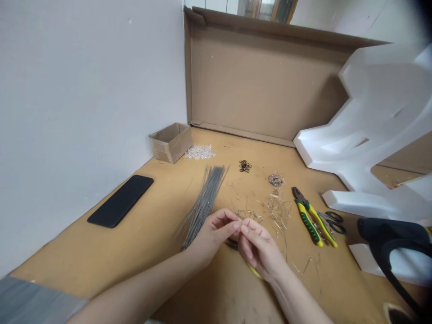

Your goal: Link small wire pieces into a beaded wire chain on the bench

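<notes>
My left hand (219,229) and my right hand (258,245) meet fingertip to fingertip over the table. Both are closed in a pinch; whatever sits between the fingertips is too small to make out. Just left of my left hand lies a bundle of thin grey wires (206,193). Beyond the fingers are bent wire loops (249,215), with a looser tangle of shaped wire (279,210) to their right. Under my right hand a yellow-handled tool (254,271) shows in part; the rest of it is hidden.
Yellow-green pliers (312,220) and dark-handled scissors (335,221) lie right. Farther back are black rings (245,166), a wire coil (276,179), clear small pieces (200,151) and a cardboard box (171,143). A black phone (121,201) lies left; white foam (374,112) stands right.
</notes>
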{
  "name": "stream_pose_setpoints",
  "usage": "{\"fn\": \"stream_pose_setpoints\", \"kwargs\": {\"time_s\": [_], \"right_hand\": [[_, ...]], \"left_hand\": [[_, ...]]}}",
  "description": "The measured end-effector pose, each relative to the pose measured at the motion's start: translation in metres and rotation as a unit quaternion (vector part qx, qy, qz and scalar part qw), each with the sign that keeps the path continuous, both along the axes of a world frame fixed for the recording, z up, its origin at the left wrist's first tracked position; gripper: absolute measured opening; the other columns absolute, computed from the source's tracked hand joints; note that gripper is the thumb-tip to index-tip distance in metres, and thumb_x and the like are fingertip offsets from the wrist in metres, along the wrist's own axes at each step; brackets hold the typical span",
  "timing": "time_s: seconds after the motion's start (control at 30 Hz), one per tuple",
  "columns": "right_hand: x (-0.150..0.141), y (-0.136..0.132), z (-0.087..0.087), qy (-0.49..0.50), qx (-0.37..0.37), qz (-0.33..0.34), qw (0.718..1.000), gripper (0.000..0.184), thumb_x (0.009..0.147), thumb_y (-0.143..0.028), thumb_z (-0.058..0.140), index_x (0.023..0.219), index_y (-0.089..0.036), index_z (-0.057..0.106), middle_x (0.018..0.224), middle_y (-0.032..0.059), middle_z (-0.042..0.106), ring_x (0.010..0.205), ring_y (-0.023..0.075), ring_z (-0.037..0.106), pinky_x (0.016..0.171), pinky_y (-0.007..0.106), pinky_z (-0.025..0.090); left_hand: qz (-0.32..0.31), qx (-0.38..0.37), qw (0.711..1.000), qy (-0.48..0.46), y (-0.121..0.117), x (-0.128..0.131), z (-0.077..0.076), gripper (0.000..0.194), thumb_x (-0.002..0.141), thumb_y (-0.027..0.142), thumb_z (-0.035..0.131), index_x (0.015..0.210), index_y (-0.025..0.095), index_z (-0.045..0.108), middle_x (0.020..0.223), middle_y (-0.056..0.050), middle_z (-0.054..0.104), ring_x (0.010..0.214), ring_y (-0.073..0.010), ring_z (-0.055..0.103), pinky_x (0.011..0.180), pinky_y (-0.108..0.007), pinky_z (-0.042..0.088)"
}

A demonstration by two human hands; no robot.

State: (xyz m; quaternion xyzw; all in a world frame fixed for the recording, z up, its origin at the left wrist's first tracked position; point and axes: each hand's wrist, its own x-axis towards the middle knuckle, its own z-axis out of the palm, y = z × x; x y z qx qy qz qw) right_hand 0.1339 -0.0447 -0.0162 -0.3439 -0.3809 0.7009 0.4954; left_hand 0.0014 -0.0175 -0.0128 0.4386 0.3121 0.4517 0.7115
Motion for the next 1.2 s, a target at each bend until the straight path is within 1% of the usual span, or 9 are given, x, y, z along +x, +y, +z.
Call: {"fn": "stream_pose_setpoints", "kwargs": {"time_s": [0.07, 0.17, 0.3, 0.43, 0.57, 0.7, 1.07, 1.13, 1.2], "right_hand": [[0.003, 0.002, 0.0, -0.037, 0.008, -0.016, 0.999, 0.026, 0.081, -0.04, 0.057, 0.076, -0.015, 0.054, 0.039, -0.0059, 0.052, 0.026, 0.0033, 0.033, 0.032, 0.015, 0.02], [0.008, 0.006, 0.001, -0.105, 0.027, -0.081, 0.991, 0.031, 0.08, -0.045, 0.055, 0.076, -0.014, 0.057, 0.043, -0.0042, 0.055, 0.03, 0.0049, 0.041, 0.034, 0.016, 0.027], [0.011, 0.008, 0.002, -0.185, 0.052, -0.105, 0.976, 0.031, 0.079, -0.044, 0.057, 0.069, -0.014, 0.057, 0.04, -0.0058, 0.052, 0.031, 0.0049, 0.042, 0.037, 0.017, 0.03], [0.007, 0.006, -0.002, -0.154, 0.057, -0.123, 0.979, 0.03, 0.081, -0.043, 0.055, 0.068, -0.016, 0.055, 0.04, -0.0062, 0.052, 0.03, 0.0055, 0.041, 0.037, 0.018, 0.03], [0.002, 0.004, -0.006, -0.134, 0.078, -0.132, 0.979, 0.028, 0.082, -0.039, 0.055, 0.067, -0.016, 0.055, 0.039, -0.0068, 0.05, 0.032, 0.0049, 0.04, 0.041, 0.019, 0.032], [0.001, 0.004, -0.007, -0.137, 0.074, -0.135, 0.979, 0.031, 0.082, -0.04, 0.055, 0.064, -0.016, 0.054, 0.039, -0.0064, 0.05, 0.032, 0.0052, 0.039, 0.041, 0.019, 0.032], [0.002, 0.005, -0.007, -0.124, 0.041, -0.134, 0.982, 0.031, 0.08, -0.043, 0.056, 0.067, -0.015, 0.056, 0.042, -0.0053, 0.052, 0.032, 0.0049, 0.041, 0.036, 0.017, 0.03], [0.002, 0.005, -0.005, -0.127, 0.042, -0.121, 0.984, 0.029, 0.078, -0.042, 0.06, 0.069, -0.015, 0.056, 0.046, -0.0037, 0.056, 0.034, 0.0058, 0.045, 0.038, 0.017, 0.033], [0.003, 0.007, -0.004, -0.114, 0.039, -0.106, 0.987, 0.026, 0.075, -0.04, 0.064, 0.073, -0.015, 0.057, 0.051, -0.0028, 0.06, 0.036, 0.0068, 0.05, 0.039, 0.018, 0.037]], "left_hand": [[0.021, 0.021, 0.999, 0.02, 0.004, -0.003, 0.002, 0.015, 0.072, 0.028, 0.064, 0.073, 0.016, 0.055, 0.063, 0.004, 0.057, 0.062, -0.0075, 0.052, 0.065, -0.021, 0.04], [0.052, 0.047, 0.997, 0.018, 0.009, -0.008, 0.005, 0.013, 0.075, 0.027, 0.062, 0.075, 0.016, 0.054, 0.06, 0.004, 0.056, 0.061, -0.0078, 0.052, 0.065, -0.022, 0.041], [0.037, 0.029, 0.999, -0.003, 0.011, -0.01, 0.009, 0.015, 0.074, 0.027, 0.063, 0.077, 0.016, 0.054, 0.071, 0.001, 0.062, 0.067, -0.0115, 0.058, 0.063, -0.025, 0.045], [0.023, 0.021, 0.999, 0.01, 0.007, -0.004, 0.008, 0.017, 0.072, 0.028, 0.065, 0.075, 0.015, 0.056, 0.075, -0.001, 0.064, 0.069, -0.0116, 0.059, 0.065, -0.025, 0.046], [0.002, 0.014, 0.999, 0.038, 0.002, 0.003, 0.003, 0.021, 0.068, 0.031, 0.068, 0.072, 0.014, 0.057, 0.066, 0.001, 0.062, 0.06, -0.0089, 0.055, 0.062, -0.024, 0.045], [-0.008, 0.007, 0.999, 0.032, 0.003, 0.004, 0.002, 0.025, 0.066, 0.032, 0.069, 0.079, 0.015, 0.057, 0.066, 0.002, 0.061, 0.06, -0.0094, 0.055, 0.061, -0.024, 0.046], [0.042, 0.051, 0.994, 0.089, 0.006, -0.001, 0.008, 0.022, 0.071, 0.036, 0.064, 0.072, 0.015, 0.058, 0.059, 0.002, 0.057, 0.056, -0.0085, 0.051, 0.059, -0.022, 0.042], [0.011, 0.076, 0.992, 0.097, 0.007, -0.002, 0.008, 0.021, 0.072, 0.035, 0.063, 0.071, 0.015, 0.058, 0.058, 0.002, 0.057, 0.056, -0.0091, 0.052, 0.058, -0.023, 0.042], [-0.055, 0.099, 0.99, 0.087, 0.01, -0.004, 0.007, 0.02, 0.074, 0.034, 0.061, 0.071, 0.015, 0.057, 0.059, 0.002, 0.057, 0.057, -0.0105, 0.055, 0.06, -0.024, 0.044]]}}
